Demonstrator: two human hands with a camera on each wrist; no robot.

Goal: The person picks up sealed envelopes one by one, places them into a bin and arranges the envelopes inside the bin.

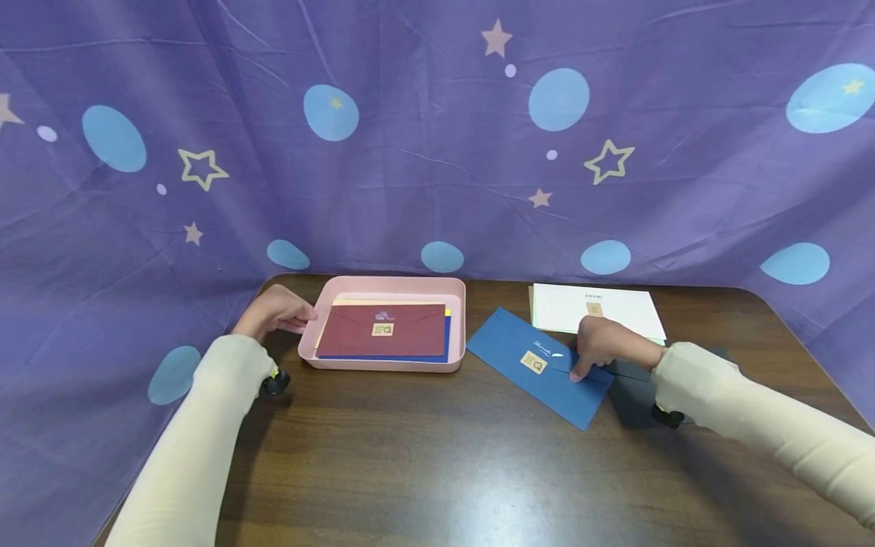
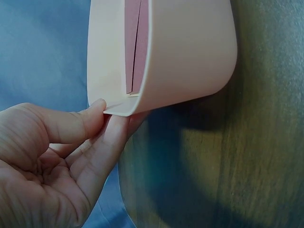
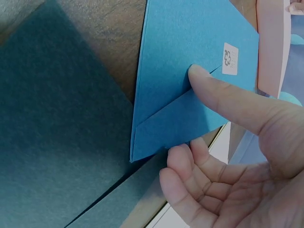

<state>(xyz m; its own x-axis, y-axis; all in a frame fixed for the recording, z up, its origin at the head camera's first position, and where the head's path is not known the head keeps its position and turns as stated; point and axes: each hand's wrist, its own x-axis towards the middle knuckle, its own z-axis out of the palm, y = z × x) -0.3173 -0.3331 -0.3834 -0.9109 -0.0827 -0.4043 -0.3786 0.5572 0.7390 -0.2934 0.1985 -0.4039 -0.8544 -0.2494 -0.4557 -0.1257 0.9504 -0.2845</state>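
Observation:
A pink tray stands on the dark wooden table and holds a maroon envelope lying on blue and yellow ones. My left hand pinches the tray's left rim; in the left wrist view the thumb and fingers of this hand close on the rim's corner of the tray. A blue envelope with a small sticker lies slanted to the tray's right. My right hand holds its right end: the thumb presses on the blue envelope, and the fingers curl at its edge.
A dark envelope lies under the blue one's right end, seen large in the right wrist view. A white envelope lies at the back right. A purple curtain with stars and dots hangs behind the table.

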